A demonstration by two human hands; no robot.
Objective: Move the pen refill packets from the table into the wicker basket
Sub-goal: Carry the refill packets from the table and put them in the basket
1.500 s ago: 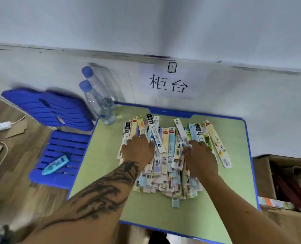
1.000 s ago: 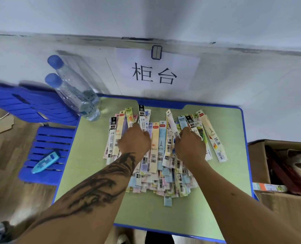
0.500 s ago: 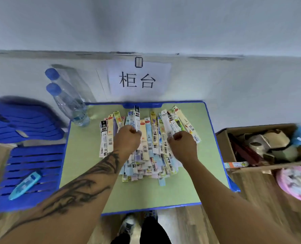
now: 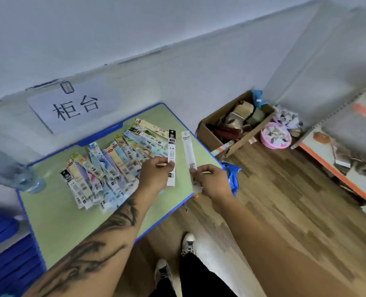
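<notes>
Clearly the job is at its start: at far left a water bottle [image 4: 12, 174] stands on the corner of the green counter [image 4: 55, 219], and just right of it nearly all the pen refill packets [image 4: 113, 166] lie fanned in an overlapping heap, none yet moved as far as this view shows. They are long, narrow, flat card-and-film strips, many pastel blue, yellow and purple with printed labels and barcodes near the lower ends; they look light and slippery, likely to slide off one another. Right of the heap, the left hand [image 4: 155, 176], on a tattooed forearm, pinches a white packet with a black top [image 4: 171, 155] near its lower end and holds it upright above the counter. Beside it, the right hand [image 4: 212, 181] pinches a plain white packet [image 4: 188, 151] the same way, over the counter's right edge. Farther right, a cardboard box [image 4: 218, 133] of odds and ends sits on the wooden floor with a pink round tub [image 4: 275, 136] next to it. No wicker basket is visible, so both lifted packets and the whole heap remain to be carried.
</notes>
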